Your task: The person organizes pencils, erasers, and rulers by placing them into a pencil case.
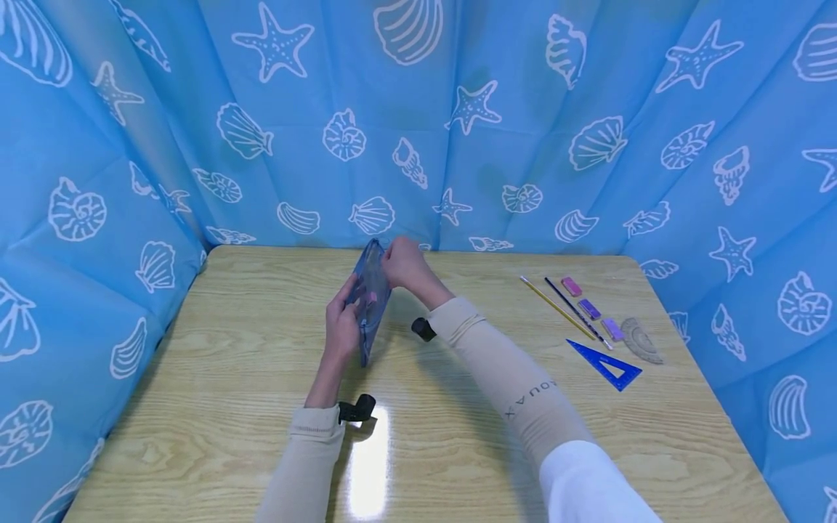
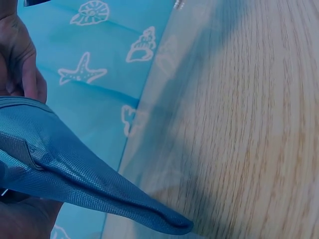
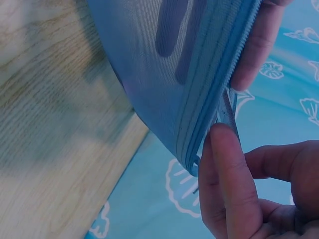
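A blue mesh zip pouch (image 1: 371, 290) stands on edge above the middle of the table. My left hand (image 1: 342, 323) grips its near left side, and in the right wrist view some of these fingers show dark through the mesh (image 3: 144, 59). My right hand (image 1: 408, 265) is at the far upper end. There its fingers (image 3: 234, 179) and thumb pinch a narrow see-through strip beside the zip (image 3: 244, 40), seemingly the pouch's other edge. A small pink patch shows on the pouch in the head view; I cannot tell what it is.
On the table's right lie a yellow pencil (image 1: 556, 306), a dark pencil (image 1: 575, 311), a pink eraser (image 1: 571, 286), two purple erasers (image 1: 589, 309), a clear protractor (image 1: 641, 340) and a blue set square (image 1: 604, 365). A shell-patterned curtain (image 1: 484, 167) surrounds the table (image 1: 229, 378).
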A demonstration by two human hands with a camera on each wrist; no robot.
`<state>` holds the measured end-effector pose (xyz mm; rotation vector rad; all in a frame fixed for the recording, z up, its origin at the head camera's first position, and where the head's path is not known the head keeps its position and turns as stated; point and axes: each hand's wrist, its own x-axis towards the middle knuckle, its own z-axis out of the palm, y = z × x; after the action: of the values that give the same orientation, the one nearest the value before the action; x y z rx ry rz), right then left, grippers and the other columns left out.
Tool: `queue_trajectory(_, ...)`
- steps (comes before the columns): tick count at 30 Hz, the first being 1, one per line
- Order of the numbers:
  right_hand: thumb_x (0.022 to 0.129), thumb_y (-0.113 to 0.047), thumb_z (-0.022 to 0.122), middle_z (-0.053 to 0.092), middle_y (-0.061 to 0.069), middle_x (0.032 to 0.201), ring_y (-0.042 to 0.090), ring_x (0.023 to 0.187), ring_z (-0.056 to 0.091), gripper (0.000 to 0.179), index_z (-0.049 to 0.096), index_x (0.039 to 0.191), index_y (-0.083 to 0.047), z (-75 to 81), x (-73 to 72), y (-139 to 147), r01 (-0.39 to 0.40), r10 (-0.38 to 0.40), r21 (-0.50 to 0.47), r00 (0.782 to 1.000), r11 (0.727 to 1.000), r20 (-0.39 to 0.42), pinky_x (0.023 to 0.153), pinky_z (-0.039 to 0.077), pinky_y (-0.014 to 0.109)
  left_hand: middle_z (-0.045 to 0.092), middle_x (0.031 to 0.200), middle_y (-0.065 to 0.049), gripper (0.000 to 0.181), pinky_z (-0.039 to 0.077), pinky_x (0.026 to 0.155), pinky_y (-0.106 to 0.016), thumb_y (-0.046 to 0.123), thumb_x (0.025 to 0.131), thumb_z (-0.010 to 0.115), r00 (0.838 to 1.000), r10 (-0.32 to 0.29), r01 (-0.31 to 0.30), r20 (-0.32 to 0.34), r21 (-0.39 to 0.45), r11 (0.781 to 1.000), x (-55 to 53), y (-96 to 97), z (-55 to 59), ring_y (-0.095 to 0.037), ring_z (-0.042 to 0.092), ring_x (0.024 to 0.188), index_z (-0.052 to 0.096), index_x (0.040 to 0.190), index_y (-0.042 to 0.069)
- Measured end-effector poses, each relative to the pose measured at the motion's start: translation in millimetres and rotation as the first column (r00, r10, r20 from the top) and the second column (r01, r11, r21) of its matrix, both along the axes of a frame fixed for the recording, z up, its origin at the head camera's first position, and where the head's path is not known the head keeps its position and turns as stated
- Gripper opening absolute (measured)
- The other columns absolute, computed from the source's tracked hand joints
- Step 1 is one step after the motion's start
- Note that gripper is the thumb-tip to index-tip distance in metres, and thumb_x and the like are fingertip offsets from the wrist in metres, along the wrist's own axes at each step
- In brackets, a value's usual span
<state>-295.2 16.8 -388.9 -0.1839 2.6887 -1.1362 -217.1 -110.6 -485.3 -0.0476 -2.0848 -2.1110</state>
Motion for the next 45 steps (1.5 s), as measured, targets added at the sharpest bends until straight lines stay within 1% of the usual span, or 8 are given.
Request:
queue_trajectory(11,0.101,-0.005,0.045,0.025,-0.004,0.046,0.011,0.036,0.028,0.051,0.032,0.053,-0.015,-4.1,-3.1,-5.7,-0.027,0.024,0.063,0.999,0.998,0.046,0.041,0.039,0.023,0.042,0.156,-0.023,0.065,0.037,0.122,-0.049,-0.005,0.092,0.027,1.000,0.001,0.000,-0.027,0.017,1.000,-2.2,2.2,1.0,-0.038,0.045,0.142,0.034,0.156,0.000)
queue_trajectory(23,0.100,-0.006,0.047,0.034,-0.002,0.046,0.011,0.038,0.034,0.047,0.038,0.054,-0.012,4.5,7.0,1.1,-0.177,0.180,0.094,0.983,0.980,-0.020,0.042,0.030,0.023,0.042,0.154,-0.028,0.066,0.042,0.117,-0.051,-0.003,0.089,0.025,0.998,0.003,-0.001,-0.061,0.041,0.999,-1.4,2.4,1.0,-0.044,0.047,0.139,0.032,0.155,-0.006)
queue_trajectory(25,0.101,-0.008,0.048,0.042,-0.001,0.055,0.012,0.047,0.040,0.039,0.053,0.063,-0.007,4.8,9.7,7.2,-0.219,0.224,0.073,0.973,0.973,-0.061,0.047,0.035,0.024,0.041,0.154,-0.029,0.066,0.042,0.117,-0.051,-0.003,0.090,0.024,0.998,0.002,0.002,-0.062,0.052,0.999,-0.6,1.8,-0.4,-0.045,0.046,0.139,0.031,0.155,-0.007)
queue_trajectory(27,0.103,-0.010,0.050,0.057,0.003,0.071,0.014,0.062,0.053,0.029,0.067,0.082,0.000,3.8,12.4,14.5,-0.273,0.277,0.050,0.955,0.961,-0.109,0.058,0.046,0.026,0.039,0.155,-0.028,0.065,0.041,0.118,-0.052,-0.004,0.091,0.024,0.999,-0.003,0.007,-0.053,0.069,0.998,0.0,1.1,-1.1,-0.046,0.045,0.140,0.030,0.156,-0.007)
queue_trajectory(29,0.104,-0.012,0.051,0.068,0.009,0.095,0.019,0.085,0.064,0.026,0.071,0.109,0.004,2.0,15.8,23.0,-0.326,0.325,0.019,0.934,0.945,-0.150,0.076,0.056,0.030,0.039,0.156,-0.026,0.064,0.039,0.119,-0.052,-0.005,0.093,0.024,0.999,-0.010,0.014,-0.044,0.087,0.996,0.4,0.4,-1.1,-0.045,0.044,0.140,0.030,0.156,-0.006)
queue_trajectory(31,0.104,-0.013,0.052,0.069,0.013,0.118,0.023,0.106,0.065,0.031,0.067,0.126,0.005,-1.4,18.7,31.4,-0.370,0.361,-0.012,0.914,0.929,-0.187,0.094,0.056,0.035,0.040,0.157,-0.025,0.063,0.038,0.119,-0.052,-0.006,0.094,0.024,0.999,-0.014,0.018,-0.037,0.091,0.996,0.4,-0.5,-1.1,-0.045,0.045,0.140,0.030,0.156,-0.005)
queue_trajectory(39,0.105,-0.015,0.053,0.057,0.018,0.143,0.032,0.130,0.056,0.043,0.053,0.144,0.002,-25.1,36.7,67.6,-0.442,0.408,-0.191,0.892,0.876,-0.193,0.113,0.048,0.047,0.044,0.156,-0.022,0.063,0.036,0.120,-0.056,-0.006,0.094,0.026,1.000,-0.007,0.008,-0.011,0.073,0.997,1.8,-1.8,-0.3,-0.044,0.047,0.139,0.034,0.156,-0.001)
queue_trajectory(45,0.105,-0.019,0.054,0.051,0.014,0.151,0.032,0.139,0.048,0.047,0.049,0.149,-0.004,-42.9,55.0,95.0,-0.422,0.394,-0.204,0.904,0.883,-0.166,0.120,0.039,0.050,0.043,0.155,-0.024,0.067,0.038,0.120,-0.055,-0.008,0.090,0.024,1.000,-0.011,0.012,-0.007,0.076,0.997,2.5,-2.6,-0.8,-0.044,0.047,0.139,0.033,0.156,-0.003)
